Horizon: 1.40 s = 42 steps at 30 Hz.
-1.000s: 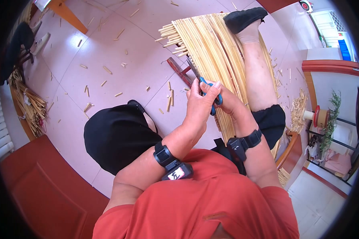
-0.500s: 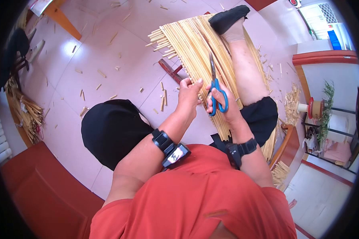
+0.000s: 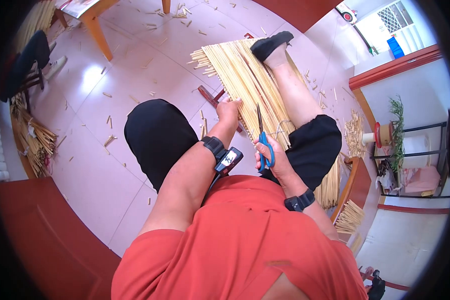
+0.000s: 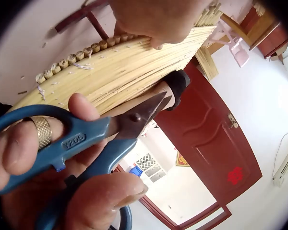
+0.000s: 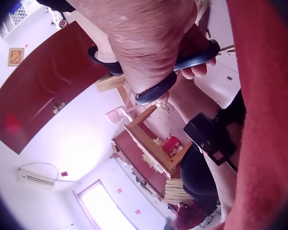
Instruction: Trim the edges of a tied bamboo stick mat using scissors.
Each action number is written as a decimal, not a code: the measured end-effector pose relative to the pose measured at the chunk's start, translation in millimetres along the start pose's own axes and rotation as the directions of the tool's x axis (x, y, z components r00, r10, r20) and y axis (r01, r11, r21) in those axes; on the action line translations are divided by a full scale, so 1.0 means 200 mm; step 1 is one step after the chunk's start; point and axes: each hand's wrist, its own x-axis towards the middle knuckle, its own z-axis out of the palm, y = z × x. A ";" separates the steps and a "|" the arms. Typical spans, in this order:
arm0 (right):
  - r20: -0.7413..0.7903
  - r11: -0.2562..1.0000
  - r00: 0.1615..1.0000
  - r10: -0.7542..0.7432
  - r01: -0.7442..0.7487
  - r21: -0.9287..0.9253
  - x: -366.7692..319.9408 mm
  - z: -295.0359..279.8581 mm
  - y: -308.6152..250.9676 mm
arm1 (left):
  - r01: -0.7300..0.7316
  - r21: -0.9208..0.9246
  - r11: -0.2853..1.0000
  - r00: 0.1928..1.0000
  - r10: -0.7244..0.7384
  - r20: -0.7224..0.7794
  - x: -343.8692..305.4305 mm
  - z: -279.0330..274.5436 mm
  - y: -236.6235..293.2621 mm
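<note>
Scissors (image 3: 262, 139) drawn back from mat (image 3: 230, 62); right hand (image 3: 277, 162) fingers curled through handles; left hand (image 3: 228, 107) gripping mat's near edge.

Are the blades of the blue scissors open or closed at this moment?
Nearly closed: in the left wrist view the scissors show overlapping blades, tips slightly apart. The right hand grips the handles.

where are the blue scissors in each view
head: scissors just right of centre, blades pointing up
left wrist: scissors lower left, large, blades reaching the centre
right wrist: scissors upper centre, only the handle loops show, under the hand
shared landmark: the right hand gripping them
</note>
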 end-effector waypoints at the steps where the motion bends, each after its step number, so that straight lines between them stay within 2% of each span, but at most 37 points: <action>1: 0.012 1.000 1.000 -0.003 0.004 -0.025 0.00 0.01 0.00 | -0.004 -0.047 0.999 1.000 0.004 -0.006 -0.02 0.00 0.00; 5: 0.017 0.994 0.999 -0.037 0.039 -0.103 -0.02 0.02 0.02 | -0.018 -0.125 0.992 0.999 0.012 -0.051 -0.06 0.04 -0.06; 8: -0.007 0.997 1.000 -0.024 0.024 -0.080 -0.02 -0.01 0.04 | -0.005 -0.121 0.993 0.995 -0.007 -0.103 -0.07 0.08 -0.10; 10: -0.024 0.998 0.999 -0.023 0.021 -0.066 0.00 -0.03 0.04 | -0.083 -0.157 0.984 0.986 0.059 -0.153 -0.06 0.10 -0.10; 14: -0.022 0.994 0.998 -0.065 0.063 -0.094 0.08 -0.03 0.03 | -0.052 -0.111 0.993 0.986 0.033 -0.165 -0.04 0.14 -0.04; 15: -0.014 0.989 0.996 -0.092 0.090 -0.118 0.11 -0.01 0.01 | -0.048 -0.194 0.980 0.989 0.020 -0.144 -0.01 0.14 -0.04; 19: -0.045 0.983 0.988 -0.148 0.143 -0.113 0.15 0.05 -0.09 | -0.039 -0.121 0.992 0.982 0.016 -0.187 0.02 0.15 -0.07; 21: -0.049 0.983 0.986 -0.158 0.152 -0.107 0.14 0.06 -0.10 | -0.051 -0.157 0.986 0.983 0.022 -0.181 0.02 0.15 -0.09; 23: -0.058 0.982 0.984 -0.168 0.162 -0.099 0.13 0.06 -0.08 | -0.060 -0.191 0.980 0.985 0.027 -0.172 0.01 0.16 -0.12; 26: -0.039 0.965 0.975 -0.217 0.209 -0.161 0.11 0.05 -0.03 | -0.055 -0.137 0.989 0.988 0.035 -0.148 0.03 0.17 -0.19; 29: -0.027 0.976 0.981 -0.194 0.191 -0.106 0.07 0.01 0.00 | -0.050 -0.178 0.983 0.988 0.023 -0.152 0.02 0.20 -0.23; 32: -0.103 0.987 0.983 -0.154 0.157 0.020 0.04 -0.01 -0.03 | -0.058 -0.215 0.975 0.985 0.021 -0.170 0.00 0.21 -0.19; 34: -0.069 0.988 0.986 -0.153 0.155 0.014 0.04 -0.04 -0.04 | 0.064 -0.149 0.987 0.991 -0.081 -0.110 -0.03 0.20 -0.14; 36: -0.053 0.991 0.990 -0.131 0.130 -0.016 0.06 -0.09 -0.07 | 0.110 -0.070 0.991 0.986 -0.118 -0.121 -0.09 0.22 -0.08; 38: 0.064 0.998 0.996 -0.063 0.064 -0.020 0.11 -0.13 -0.10 | 0.192 -0.073 0.979 0.975 -0.198 -0.100 -0.15 0.23 -0.02; 40: 0.126 0.999 0.992 -0.027 0.030 -0.022 0.17 -0.16 -0.13 | 0.209 -0.119 0.971 0.971 -0.221 -0.096 -0.17 0.22 0.00; 42: 0.187 1.000 0.982 0.022 -0.017 -0.026 0.24 -0.18 -0.17 | 0.184 -0.145 0.972 0.981 -0.190 -0.026 -0.19 0.20 0.00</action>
